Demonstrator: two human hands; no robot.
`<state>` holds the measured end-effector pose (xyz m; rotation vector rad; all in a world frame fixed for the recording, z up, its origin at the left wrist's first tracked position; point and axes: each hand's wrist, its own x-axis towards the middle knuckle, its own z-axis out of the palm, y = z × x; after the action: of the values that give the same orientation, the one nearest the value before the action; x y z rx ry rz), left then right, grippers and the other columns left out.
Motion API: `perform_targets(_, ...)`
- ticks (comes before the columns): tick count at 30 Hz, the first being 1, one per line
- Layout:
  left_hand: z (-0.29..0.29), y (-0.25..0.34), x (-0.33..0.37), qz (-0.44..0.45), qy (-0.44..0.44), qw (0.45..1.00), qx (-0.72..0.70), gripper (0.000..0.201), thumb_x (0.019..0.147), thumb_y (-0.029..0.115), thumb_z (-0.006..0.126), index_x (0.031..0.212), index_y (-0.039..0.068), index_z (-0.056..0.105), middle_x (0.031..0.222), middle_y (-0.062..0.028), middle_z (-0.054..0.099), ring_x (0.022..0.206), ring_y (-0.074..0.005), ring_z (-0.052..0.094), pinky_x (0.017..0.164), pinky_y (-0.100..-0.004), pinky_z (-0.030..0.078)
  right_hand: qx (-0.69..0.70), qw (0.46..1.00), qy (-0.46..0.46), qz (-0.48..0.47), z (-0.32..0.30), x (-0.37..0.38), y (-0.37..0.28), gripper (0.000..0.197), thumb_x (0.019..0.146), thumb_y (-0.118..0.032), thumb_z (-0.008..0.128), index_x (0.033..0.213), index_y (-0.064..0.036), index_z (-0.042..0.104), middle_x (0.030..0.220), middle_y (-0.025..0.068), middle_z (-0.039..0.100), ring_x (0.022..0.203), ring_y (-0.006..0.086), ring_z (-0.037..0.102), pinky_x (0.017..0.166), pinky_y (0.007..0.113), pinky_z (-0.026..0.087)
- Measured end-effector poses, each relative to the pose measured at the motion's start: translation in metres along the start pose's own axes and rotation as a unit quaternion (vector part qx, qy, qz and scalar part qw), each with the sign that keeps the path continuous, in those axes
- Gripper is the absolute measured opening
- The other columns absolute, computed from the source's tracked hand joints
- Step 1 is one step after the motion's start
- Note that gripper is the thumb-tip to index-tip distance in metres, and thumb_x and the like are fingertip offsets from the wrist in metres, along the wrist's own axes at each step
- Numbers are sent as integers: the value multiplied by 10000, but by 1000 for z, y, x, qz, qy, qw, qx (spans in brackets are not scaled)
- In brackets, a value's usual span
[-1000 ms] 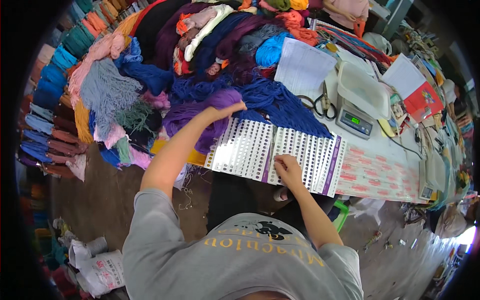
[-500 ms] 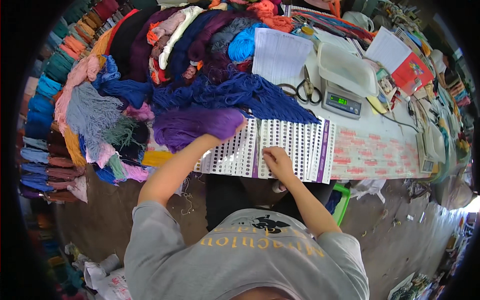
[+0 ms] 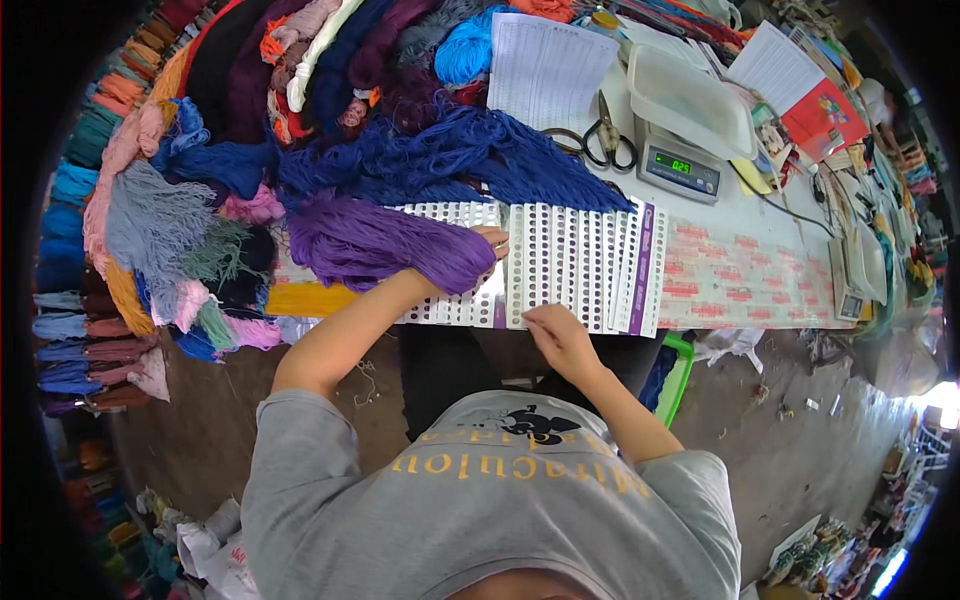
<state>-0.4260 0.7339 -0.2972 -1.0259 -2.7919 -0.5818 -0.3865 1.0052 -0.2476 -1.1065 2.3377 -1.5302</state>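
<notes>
Clearly, the left hand (image 3: 492, 240) is closed on one end of a purple skein of yarn (image 3: 380, 240), with the strands draped over the palm and hiding much of it; a few fingers show at the skein's right end. The rest of the skein stretches leftward, its far end beside a loose heap of navy yarn (image 3: 430, 160). Below the gripped end, white perforated cards (image 3: 575, 265) with purple bands lie side by side on the worktop (image 3: 745, 260). Over their near edge, the right hand (image 3: 562, 338) has its fingers curled, thumb and forefinger close together; whether they pinch anything, I cannot tell.

Just past the right part of the navy heap lie black-handled scissors (image 3: 609, 150), near a printed sheet (image 3: 550, 75). Beside the scissors stands a digital scale (image 3: 680, 178) with a lit green display and a clear plastic tub (image 3: 690, 95) on top. Farther right is a red folder (image 3: 822, 122). Left of the purple skein, a grey-blue bundle of yarn (image 3: 160, 220) hangs among other colours, and a yellow strip (image 3: 310, 299) runs along the worktop's near edge.
</notes>
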Motion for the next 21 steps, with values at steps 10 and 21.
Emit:
perform_targets(10, 35, -17, -10, -68, 10, 994, -82, 363, 829, 72, 508, 1188, 21, 508, 1206, -197, 499, 1088, -336, 492, 933, -385, 411, -12, 979, -111, 171, 1, -44, -1, 172, 841, -146, 561, 975, -57, 623, 904, 108, 627, 829, 292, 606, 709, 345, 487)
perform_targets(21, 28, -17, -13, -86, -40, 988, -119, 435, 830, 117, 483, 1255, 33, 450, 1340, -190, 395, 1236, -341, 386, 1039, -400, 312, -69, 973, -83, 202, -5, -38, 12, 204, 837, -197, 574, 965, -53, 641, 857, 113, 644, 776, 271, 618, 696, 341, 491)
